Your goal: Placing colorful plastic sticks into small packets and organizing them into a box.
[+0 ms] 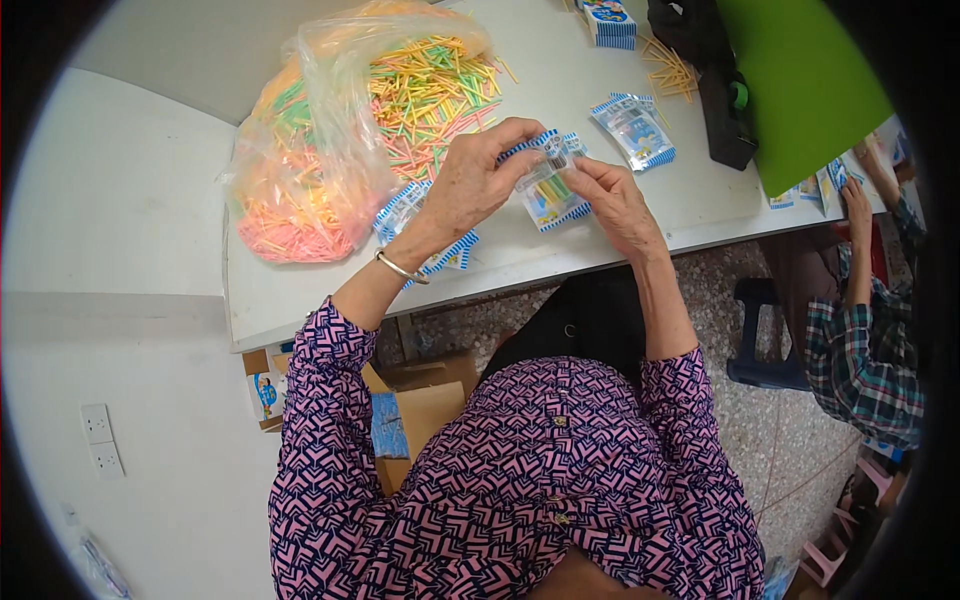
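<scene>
White tabletop, one: above it I log one blue-striped packet, pinched between left hand and right hand, neither clearly nearer, long axis running near to far. Beyond: left pile and right pile, two, packets overlapping, uncountable; one bag of pastel sticks; one packet stack.

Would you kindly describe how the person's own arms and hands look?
The sleeves carry an angular print in pink and dark navy and end partway down the arms. The left hand and right hand wear no gloves. A thin, metallic-looking bangle is worn on the left side; none shows on the right.
</scene>
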`<action>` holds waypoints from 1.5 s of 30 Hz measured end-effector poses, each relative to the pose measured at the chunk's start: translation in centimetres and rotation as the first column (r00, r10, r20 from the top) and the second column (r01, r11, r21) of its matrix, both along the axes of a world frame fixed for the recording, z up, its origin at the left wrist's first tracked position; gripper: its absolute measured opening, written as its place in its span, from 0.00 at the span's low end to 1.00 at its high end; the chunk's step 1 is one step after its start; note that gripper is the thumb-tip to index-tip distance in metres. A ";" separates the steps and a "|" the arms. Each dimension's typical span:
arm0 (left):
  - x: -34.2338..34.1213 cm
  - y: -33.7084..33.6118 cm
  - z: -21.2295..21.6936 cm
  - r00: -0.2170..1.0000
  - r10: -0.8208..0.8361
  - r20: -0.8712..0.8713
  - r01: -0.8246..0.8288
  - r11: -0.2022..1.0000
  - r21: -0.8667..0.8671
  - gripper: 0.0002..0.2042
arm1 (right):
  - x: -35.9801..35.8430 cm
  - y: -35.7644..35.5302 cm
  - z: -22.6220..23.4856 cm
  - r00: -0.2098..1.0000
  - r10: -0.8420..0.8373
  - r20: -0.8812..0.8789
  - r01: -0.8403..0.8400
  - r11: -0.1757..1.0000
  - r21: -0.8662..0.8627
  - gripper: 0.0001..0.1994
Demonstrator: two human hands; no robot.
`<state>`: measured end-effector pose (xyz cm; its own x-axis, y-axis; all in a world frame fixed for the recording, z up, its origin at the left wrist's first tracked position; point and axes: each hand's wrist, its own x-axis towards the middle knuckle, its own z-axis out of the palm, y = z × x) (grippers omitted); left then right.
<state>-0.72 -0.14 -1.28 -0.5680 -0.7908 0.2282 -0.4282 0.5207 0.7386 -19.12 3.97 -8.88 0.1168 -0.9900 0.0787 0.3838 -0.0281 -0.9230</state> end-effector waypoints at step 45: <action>16.5 8.7 -7.4 0.802 0.561 0.207 -0.463 0.802 -0.379 0.17 | 10.6 -1.2 -0.6 0.681 -0.106 -0.725 -0.162 0.943 -0.290 0.14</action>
